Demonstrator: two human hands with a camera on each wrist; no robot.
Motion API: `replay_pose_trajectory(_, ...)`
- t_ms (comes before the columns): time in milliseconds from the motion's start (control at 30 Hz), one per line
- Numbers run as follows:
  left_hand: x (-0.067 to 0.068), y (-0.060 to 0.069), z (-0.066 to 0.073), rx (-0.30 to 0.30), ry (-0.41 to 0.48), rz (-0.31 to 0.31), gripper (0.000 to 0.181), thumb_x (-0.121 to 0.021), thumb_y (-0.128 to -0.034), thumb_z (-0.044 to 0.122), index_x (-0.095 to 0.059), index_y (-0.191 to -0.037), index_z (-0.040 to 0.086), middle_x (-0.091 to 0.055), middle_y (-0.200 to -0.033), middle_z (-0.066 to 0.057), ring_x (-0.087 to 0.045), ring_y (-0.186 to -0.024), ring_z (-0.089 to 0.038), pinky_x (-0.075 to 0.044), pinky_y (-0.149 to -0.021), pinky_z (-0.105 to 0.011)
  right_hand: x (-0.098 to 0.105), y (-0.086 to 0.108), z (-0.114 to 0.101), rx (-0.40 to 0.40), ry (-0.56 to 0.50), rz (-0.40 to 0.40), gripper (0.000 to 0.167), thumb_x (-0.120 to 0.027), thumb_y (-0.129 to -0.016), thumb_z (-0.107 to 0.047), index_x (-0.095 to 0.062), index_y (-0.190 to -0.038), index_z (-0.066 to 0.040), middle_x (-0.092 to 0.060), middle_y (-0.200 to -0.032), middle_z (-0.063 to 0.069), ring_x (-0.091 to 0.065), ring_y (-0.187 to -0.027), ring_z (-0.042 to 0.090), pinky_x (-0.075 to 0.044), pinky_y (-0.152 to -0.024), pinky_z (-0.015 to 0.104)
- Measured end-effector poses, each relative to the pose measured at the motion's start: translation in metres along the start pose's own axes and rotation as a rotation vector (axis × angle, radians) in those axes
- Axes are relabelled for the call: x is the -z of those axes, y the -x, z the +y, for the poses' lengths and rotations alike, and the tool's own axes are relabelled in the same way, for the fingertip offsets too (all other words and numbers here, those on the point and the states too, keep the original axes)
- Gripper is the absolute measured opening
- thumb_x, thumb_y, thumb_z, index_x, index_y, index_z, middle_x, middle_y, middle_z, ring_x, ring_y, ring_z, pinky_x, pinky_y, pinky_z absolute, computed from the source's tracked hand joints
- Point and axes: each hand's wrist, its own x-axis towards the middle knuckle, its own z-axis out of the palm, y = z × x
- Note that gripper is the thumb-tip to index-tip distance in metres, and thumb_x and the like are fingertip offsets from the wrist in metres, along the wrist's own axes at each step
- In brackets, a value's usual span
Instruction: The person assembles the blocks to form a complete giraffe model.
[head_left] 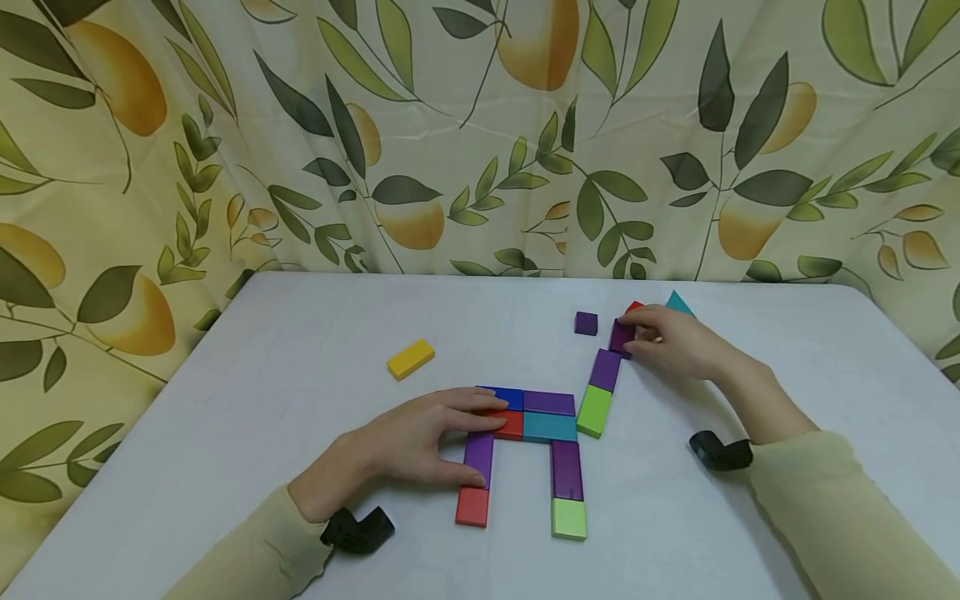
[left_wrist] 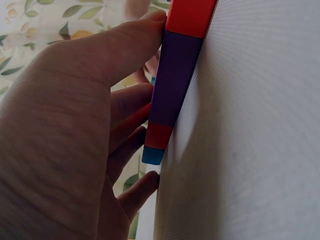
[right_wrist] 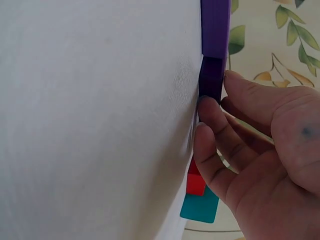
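Flat coloured blocks lie joined on the white table. My left hand (head_left: 420, 435) rests over the left end, its fingers stretched across a blue block (head_left: 512, 399) and a red block (head_left: 512, 426). Its thumb touches a purple block (head_left: 477, 461) that runs down to another red block (head_left: 472, 507). Up at the right, my right hand (head_left: 678, 340) pinches a small dark purple block (right_wrist: 211, 82) between thumb and fingers. That block meets the end of a longer purple block (head_left: 605, 370), which adjoins a green block (head_left: 595, 412).
A loose purple cube (head_left: 586, 323) stands left of the right hand. Behind that hand a red block (right_wrist: 195, 182) and a teal triangular block (head_left: 678, 303) partly show. A yellow block (head_left: 411, 359) lies farther left. Patterned fabric (head_left: 420, 167) hangs behind the table.
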Motion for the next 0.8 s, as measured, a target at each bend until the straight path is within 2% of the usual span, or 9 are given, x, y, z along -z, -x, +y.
replay_pose_trajectory(233, -0.0002, 0.0003, 0.0, -0.001, -0.009, 0.004, 0.063, -0.074, -0.0895, 0.047, -0.059, -0.144, 0.019, -0.039, -0.157, 0.012, -0.025, -0.148, -0.013, -0.031, -0.117, -0.04, -0.0007, -0.0022, -0.0038, 0.01, 0.006, 0.007, 0.044, -0.067, -0.098, -0.011, -0.056, -0.135, 0.009, -0.06, -0.124, 0.025, -0.057, -0.104, 0.036, -0.048, -0.092, 0.055)
replay_pose_trajectory(800, -0.0009, 0.0003, -0.0001, 0.003, -0.013, 0.001, 0.063, -0.074, -0.0898, 0.047, -0.059, -0.144, 0.019, -0.039, -0.157, 0.012, -0.026, -0.148, -0.013, -0.031, -0.117, -0.039, -0.0031, -0.0024, -0.008, 0.008, 0.016, 0.008, 0.044, -0.069, -0.097, -0.013, -0.058, -0.134, 0.008, -0.063, -0.119, 0.022, -0.059, -0.1, 0.032, -0.05, -0.089, 0.052)
